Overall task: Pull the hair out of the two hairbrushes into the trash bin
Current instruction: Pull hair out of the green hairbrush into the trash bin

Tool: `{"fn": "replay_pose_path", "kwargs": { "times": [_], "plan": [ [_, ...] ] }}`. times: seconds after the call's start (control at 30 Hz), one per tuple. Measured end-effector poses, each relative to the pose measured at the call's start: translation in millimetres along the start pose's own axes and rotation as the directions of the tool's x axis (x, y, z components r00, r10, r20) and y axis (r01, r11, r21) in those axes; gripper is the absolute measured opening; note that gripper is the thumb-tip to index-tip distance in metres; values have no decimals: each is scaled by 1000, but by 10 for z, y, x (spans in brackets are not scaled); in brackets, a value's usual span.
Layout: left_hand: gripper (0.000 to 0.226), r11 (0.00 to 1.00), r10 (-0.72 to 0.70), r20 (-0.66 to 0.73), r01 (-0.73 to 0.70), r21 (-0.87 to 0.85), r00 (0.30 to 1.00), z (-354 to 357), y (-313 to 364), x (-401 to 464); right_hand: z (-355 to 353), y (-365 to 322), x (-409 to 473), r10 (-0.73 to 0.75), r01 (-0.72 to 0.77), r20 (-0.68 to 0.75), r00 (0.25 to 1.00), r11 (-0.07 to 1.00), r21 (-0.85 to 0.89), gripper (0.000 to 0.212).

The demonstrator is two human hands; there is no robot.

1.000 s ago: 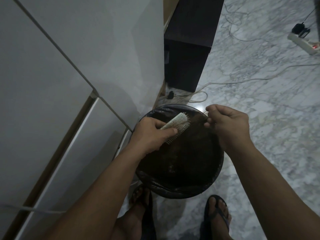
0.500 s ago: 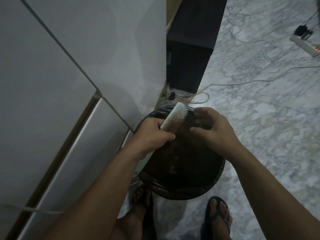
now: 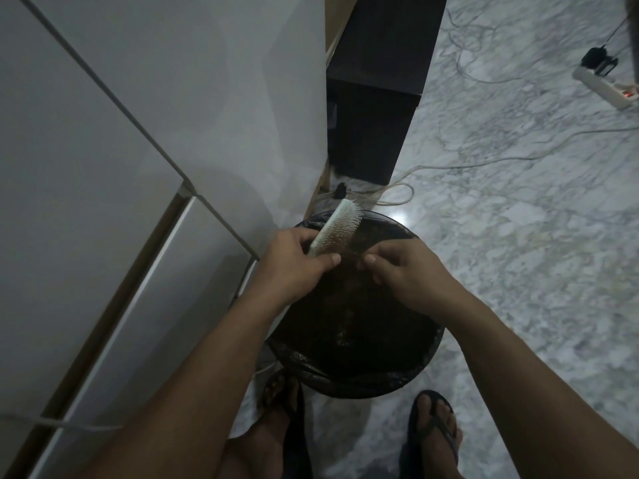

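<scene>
A pale hairbrush (image 3: 337,229) with white bristles points up and away over the round trash bin (image 3: 356,378), which is lined with a black bag. My left hand (image 3: 294,262) grips the brush by its handle end. My right hand (image 3: 403,267) is just right of the brush's lower bristles, its thumb and fingers pinched together at a thin dark tuft of hair (image 3: 351,255) coming off the brush. The hands are almost touching above the bin's far half. Only one hairbrush is in view.
A grey cabinet (image 3: 155,140) fills the left side, close to the bin. A dark box-shaped unit (image 3: 377,98) stands behind the bin. Cables (image 3: 484,160) and a power strip (image 3: 608,86) lie on the marble floor at right. My sandalled feet (image 3: 434,430) stand below the bin.
The brush has tilted up to point away from me. My right hand moved left from the bin's right rim to the brush's lower bristles and pinched there.
</scene>
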State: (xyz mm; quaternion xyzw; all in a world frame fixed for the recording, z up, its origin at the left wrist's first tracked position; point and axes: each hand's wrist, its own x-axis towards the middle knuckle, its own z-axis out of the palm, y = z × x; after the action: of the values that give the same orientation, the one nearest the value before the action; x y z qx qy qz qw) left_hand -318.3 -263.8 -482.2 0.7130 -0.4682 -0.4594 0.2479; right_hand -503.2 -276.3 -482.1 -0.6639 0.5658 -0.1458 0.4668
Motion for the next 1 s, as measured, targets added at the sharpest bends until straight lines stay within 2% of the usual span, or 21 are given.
{"fn": "replay_pose_path", "kwargs": {
  "times": [0.1, 0.2, 0.27, 0.37, 0.47, 0.53, 0.6, 0.67, 0.73, 0.8, 0.9, 1.0],
  "plan": [
    [26, 999, -36, -116, 33, -27, 993, -32, 5, 24, -23, 20, 11, -8, 6, -40, 999, 999, -50, 21],
    [29, 997, -66, -219, 58, -41, 974, -143, -9, 66, -123, 77, 41, 37, -44, -224, 974, 999, -26, 21],
    [29, 995, -89, -211, 76, -69, 974, -183, -11, 71, -189, 113, 43, 96, -95, -313, 945, 995, 19, 21],
    [30, 995, -94, -173, 86, -54, 980, -137, 16, 42, -198, 170, 49, 195, -183, -351, 916, 981, 68, 22],
    [32, 994, -107, -146, 104, -31, 984, -109, 26, 32, -202, 203, 72, 295, -276, -428, 854, 955, 108, 23],
    [35, 992, -124, -102, 122, -25, 987, -108, 36, 35, -214, 187, 82, 356, -297, -411, 839, 933, 202, 21],
    [40, 993, -117, -29, 117, -20, 993, -90, 57, 28, -187, 108, 61, 382, -261, -274, 883, 883, 390, 14],
    [45, 996, -84, 40, 85, -29, 996, -53, 87, -2, -129, 10, 29, 331, -228, -115, 937, 825, 518, 18],
    [47, 998, -48, 88, 50, -25, 995, -21, 88, -26, -62, -53, 9, 249, -180, -52, 967, 814, 553, 25],
    [48, 999, -26, 115, 28, -17, 993, -1, 73, -43, -4, -89, -9, 163, -93, -98, 982, 862, 498, 32],
    [44, 999, -16, 114, 20, -38, 993, 3, 66, -60, 58, -87, -16, -16, 66, -171, 985, 955, 291, 37],
    [35, 998, -29, 105, 35, -50, 994, 2, 82, -77, 98, -61, -16, -39, 83, -181, 983, 966, 245, 28]
  ]
}}
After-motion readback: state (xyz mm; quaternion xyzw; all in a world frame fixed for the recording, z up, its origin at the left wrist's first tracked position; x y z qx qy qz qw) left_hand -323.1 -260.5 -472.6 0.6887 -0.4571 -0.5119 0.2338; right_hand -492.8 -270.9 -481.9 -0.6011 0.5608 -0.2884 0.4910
